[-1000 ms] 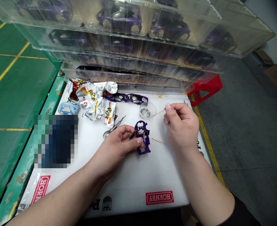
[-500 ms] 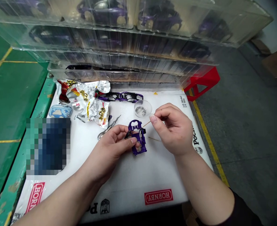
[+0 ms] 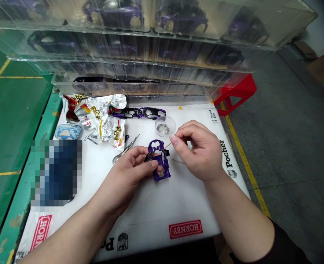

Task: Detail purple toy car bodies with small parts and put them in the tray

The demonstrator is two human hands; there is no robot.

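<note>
Though btwn hands (image 3: pixel 125 172) (image 3: pixel 199 156), purple frame (image 3: pixel 159 159) in L (R close).

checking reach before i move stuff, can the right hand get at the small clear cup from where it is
Probably yes: the right hand is close beside the clear cup, with nothing visible between them.

- Looks like a model-car workshop or factory floor from my remote seat, tbh
- Beyond both my hands: stacked clear plastic trays (image 3: pixel 140 32) of purple car bodies (image 3: pixel 114 13)
- Small purple car frame (image 3: pixel 159 160) in my left hand (image 3: pixel 129 172)
- Under my hands, a white work surface (image 3: pixel 142 223) with HORNBY and Pocher printing
- Left of my left hand, green floor (image 3: pixel 5 124) with yellow lines; right of my right hand (image 3: pixel 200 152), grey floor (image 3: pixel 283 135), yellow stripe (image 3: pixel 243 163) too
</note>
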